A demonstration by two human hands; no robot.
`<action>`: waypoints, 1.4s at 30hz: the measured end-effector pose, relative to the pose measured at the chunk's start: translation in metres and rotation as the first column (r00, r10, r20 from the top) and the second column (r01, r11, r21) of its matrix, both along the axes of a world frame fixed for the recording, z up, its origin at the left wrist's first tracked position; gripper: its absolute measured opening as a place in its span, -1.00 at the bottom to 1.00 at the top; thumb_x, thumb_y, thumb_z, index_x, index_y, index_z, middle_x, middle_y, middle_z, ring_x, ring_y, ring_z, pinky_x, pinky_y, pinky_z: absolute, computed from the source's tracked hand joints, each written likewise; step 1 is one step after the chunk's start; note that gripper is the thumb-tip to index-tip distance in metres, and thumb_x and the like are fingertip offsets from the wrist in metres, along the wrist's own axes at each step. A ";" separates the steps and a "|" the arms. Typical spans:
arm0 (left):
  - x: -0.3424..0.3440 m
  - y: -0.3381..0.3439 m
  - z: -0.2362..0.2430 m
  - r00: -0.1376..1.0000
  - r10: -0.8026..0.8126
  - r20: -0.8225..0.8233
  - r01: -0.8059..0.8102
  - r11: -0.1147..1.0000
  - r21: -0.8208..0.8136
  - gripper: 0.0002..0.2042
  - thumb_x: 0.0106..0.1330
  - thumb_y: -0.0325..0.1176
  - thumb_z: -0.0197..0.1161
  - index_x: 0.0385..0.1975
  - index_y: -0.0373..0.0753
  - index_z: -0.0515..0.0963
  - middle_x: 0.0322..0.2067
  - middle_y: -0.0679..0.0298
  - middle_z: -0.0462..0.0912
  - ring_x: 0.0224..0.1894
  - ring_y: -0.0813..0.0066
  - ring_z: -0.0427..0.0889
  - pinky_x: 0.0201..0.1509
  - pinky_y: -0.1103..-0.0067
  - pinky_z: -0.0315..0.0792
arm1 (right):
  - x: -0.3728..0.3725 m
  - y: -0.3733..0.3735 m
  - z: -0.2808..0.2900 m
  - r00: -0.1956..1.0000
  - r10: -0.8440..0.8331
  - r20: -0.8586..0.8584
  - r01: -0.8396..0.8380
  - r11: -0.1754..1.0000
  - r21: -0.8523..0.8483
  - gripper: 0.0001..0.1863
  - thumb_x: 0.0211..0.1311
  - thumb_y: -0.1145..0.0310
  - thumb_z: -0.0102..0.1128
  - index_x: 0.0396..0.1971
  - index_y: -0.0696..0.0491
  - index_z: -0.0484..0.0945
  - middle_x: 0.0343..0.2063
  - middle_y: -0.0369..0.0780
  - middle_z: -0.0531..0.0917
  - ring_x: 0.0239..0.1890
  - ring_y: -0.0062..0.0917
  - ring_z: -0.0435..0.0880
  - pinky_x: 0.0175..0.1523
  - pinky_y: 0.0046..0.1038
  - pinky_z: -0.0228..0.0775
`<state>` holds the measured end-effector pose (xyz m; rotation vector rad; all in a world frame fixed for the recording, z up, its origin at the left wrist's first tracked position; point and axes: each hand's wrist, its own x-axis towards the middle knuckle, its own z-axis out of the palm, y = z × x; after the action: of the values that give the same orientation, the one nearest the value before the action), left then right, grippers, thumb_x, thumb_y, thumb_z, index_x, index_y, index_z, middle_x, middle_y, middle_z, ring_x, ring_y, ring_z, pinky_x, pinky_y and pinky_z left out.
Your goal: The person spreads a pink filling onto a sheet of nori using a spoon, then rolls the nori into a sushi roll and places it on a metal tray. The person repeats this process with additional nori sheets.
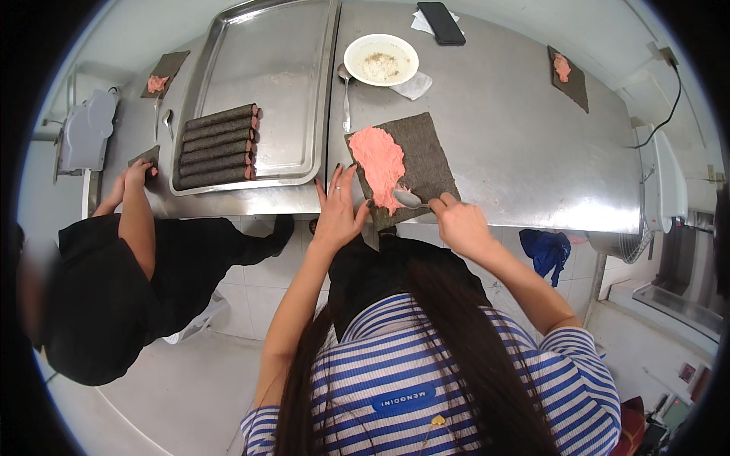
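In front of me a dark nori sheet lies at a slant on the steel table. Pink paste covers its left part in a long uneven patch. My right hand grips a metal spoon, whose bowl rests at the paste's lower right edge. My left hand lies at the sheet's lower left edge with its fingers apart, holding nothing. Beyond the sheet stands a white bowl of cloudy liquid with pale bits and dark specks in it. A second spoon lies beside that bowl.
A large metal tray on the left holds several nori rolls. Left of it, a co-worker's hands touch another nori piece. Farther off lie a phone and a nori sheet with pink paste. The table's near edge runs below my hands.
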<state>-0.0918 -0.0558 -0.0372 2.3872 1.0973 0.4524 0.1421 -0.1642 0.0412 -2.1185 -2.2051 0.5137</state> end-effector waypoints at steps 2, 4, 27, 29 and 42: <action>0.000 0.000 0.002 1.000 -0.023 -0.007 0.022 1.000 -0.012 -0.23 0.14 -0.23 0.26 0.30 -0.35 0.01 0.26 0.02 0.18 0.41 0.04 0.00 0.37 -0.14 -0.25 | -0.011 -0.009 -0.012 1.000 -0.010 0.003 0.010 1.000 0.024 -0.80 0.02 0.49 0.01 -0.30 0.14 0.49 -0.39 -0.10 0.52 -0.43 -0.20 0.65 -0.40 -0.21 0.50; 0.000 0.000 0.004 0.999 -0.032 -0.021 0.032 0.999 -0.008 -0.19 0.12 -0.20 0.29 0.31 -0.34 -0.01 0.27 0.00 0.17 0.42 0.04 -0.01 0.37 -0.14 -0.26 | -0.019 -0.015 -0.023 1.000 -0.012 -0.019 0.013 0.998 0.069 -0.75 0.04 0.49 0.00 -0.23 0.10 0.50 -0.39 -0.14 0.51 -0.46 -0.23 0.64 -0.42 -0.22 0.48; -0.001 0.000 0.003 0.999 -0.028 -0.042 0.025 0.997 -0.066 -0.15 0.08 -0.25 0.31 0.34 -0.29 -0.04 0.30 -0.08 0.09 0.43 0.07 -0.07 0.38 -0.12 -0.29 | -0.005 0.040 0.011 0.895 0.428 0.127 -0.424 0.904 -0.054 -0.81 -0.04 0.48 0.12 -0.37 0.14 0.59 -0.38 -0.10 0.59 -0.40 -0.27 0.67 -0.38 -0.29 0.48; -0.003 0.001 0.001 0.999 -0.023 -0.042 0.020 0.998 -0.059 -0.15 0.08 -0.25 0.31 0.34 -0.29 -0.04 0.30 -0.07 0.09 0.44 0.08 -0.07 0.39 -0.11 -0.30 | 0.006 0.036 0.021 0.900 0.424 0.103 -0.430 0.901 0.048 -0.82 -0.07 0.49 0.13 -0.39 0.14 0.59 -0.39 -0.15 0.58 -0.37 -0.29 0.66 -0.34 -0.32 0.48; -0.003 0.001 0.003 0.999 -0.040 -0.019 0.039 0.998 -0.053 -0.15 0.09 -0.27 0.32 0.34 -0.29 -0.04 0.31 -0.03 0.08 0.44 0.10 -0.08 0.39 -0.10 -0.31 | 0.015 0.026 -0.006 0.935 0.309 0.175 -0.341 0.919 0.199 -0.87 -0.03 0.48 0.08 -0.42 0.15 0.50 -0.44 -0.16 0.53 -0.48 -0.36 0.65 -0.42 -0.36 0.51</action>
<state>-0.0944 -0.0549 -0.0342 2.3680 1.0561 0.3829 0.1571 -0.1383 0.0348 -1.7319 -2.5696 0.1121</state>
